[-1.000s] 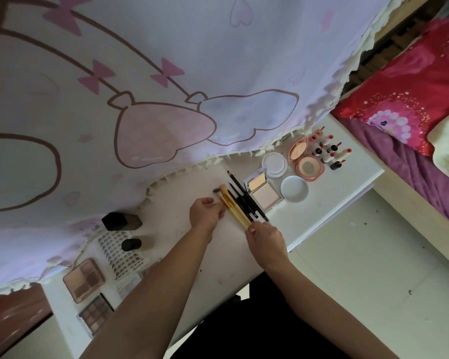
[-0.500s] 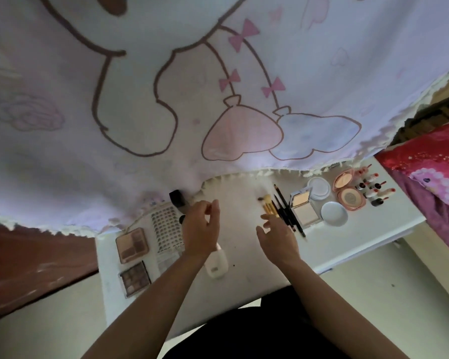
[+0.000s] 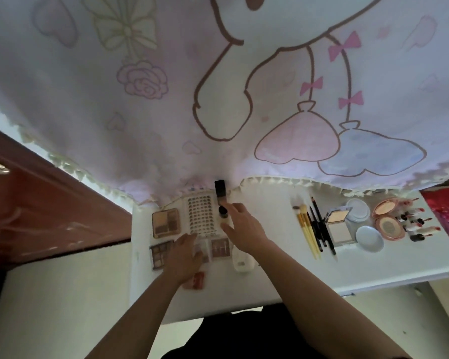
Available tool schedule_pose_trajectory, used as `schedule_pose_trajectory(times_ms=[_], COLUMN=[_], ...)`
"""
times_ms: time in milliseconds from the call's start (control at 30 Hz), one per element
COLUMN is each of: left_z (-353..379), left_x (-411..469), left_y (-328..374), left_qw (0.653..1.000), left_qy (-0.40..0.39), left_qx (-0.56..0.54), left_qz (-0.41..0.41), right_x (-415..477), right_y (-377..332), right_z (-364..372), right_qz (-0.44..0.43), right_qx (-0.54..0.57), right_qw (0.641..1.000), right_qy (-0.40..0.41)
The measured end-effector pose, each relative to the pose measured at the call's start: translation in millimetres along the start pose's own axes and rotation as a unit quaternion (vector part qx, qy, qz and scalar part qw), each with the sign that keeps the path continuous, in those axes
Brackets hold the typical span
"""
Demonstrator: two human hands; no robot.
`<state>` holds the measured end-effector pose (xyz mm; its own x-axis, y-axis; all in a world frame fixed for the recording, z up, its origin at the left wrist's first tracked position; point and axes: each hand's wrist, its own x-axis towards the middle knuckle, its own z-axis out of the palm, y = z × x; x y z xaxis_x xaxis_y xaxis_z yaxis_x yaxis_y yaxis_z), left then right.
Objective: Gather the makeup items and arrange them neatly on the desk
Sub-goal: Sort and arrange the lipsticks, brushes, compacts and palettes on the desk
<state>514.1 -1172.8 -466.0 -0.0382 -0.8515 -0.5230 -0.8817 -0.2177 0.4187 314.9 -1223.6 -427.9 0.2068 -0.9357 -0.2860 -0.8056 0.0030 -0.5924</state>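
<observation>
On the left part of the white desk (image 3: 283, 278) lie a beige eyeshadow palette (image 3: 165, 222), a darker palette (image 3: 160, 253), a sheet of small dots (image 3: 200, 216) and a small brown palette (image 3: 220, 247). My left hand (image 3: 184, 256) rests flat over small packets below the sheet. My right hand (image 3: 243, 225) reaches with spread fingers beside a small black-capped bottle (image 3: 222, 215), below a taller black-capped foundation bottle (image 3: 219, 190). Brushes (image 3: 306, 229), pencils (image 3: 320, 226), an open powder compact (image 3: 338, 226), a pink compact (image 3: 388, 220) and lipsticks (image 3: 417, 225) lie in rows on the right.
A pink cartoon-print curtain (image 3: 218, 99) hangs over the desk's back edge. A white bottle (image 3: 241, 260) lies on its side and a red item (image 3: 196, 279) sits near the front edge. Two round white lids (image 3: 370, 238) lie by the compacts. A brown panel (image 3: 36, 203) stands left, red bedding (image 3: 446, 208) right.
Both hands left the brushes and moved left across the desk. The left hand now lies on the packets; the right hand has reached the small bottle. The view swung left.
</observation>
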Motion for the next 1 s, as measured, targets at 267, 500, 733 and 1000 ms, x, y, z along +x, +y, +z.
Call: schedule_pose_trajectory(times_ms=[267,500,733,1000], left_z=[-2.8,-3.0,-21.3,-35.2], left_x=[5.8,21.2,8.4,13.8], left_y=[22.9,58.1,100.6,135.0], left_qw=[0.996,0.99,0.971,0.975], left_qy=[0.028,0.02,0.144,0.167], left_qx=[-0.077,-0.075,0.087,0.065], left_qz=[0.029,0.12,0.17,0.132], right_x=[-5.3,-17.6,-19.3,-20.4], right_y=[15.0,13.8,4.5,-5.0], right_z=[-10.3,-25.8,-44.8,-66.4], right_qz=[0.125,0.154,0.185,0.173], right_qx=[0.217,0.369,0.221,0.158], right_qw=[0.967,0.916,0.956,0.962], right_qy=[0.037,0.022,0.045,0.139])
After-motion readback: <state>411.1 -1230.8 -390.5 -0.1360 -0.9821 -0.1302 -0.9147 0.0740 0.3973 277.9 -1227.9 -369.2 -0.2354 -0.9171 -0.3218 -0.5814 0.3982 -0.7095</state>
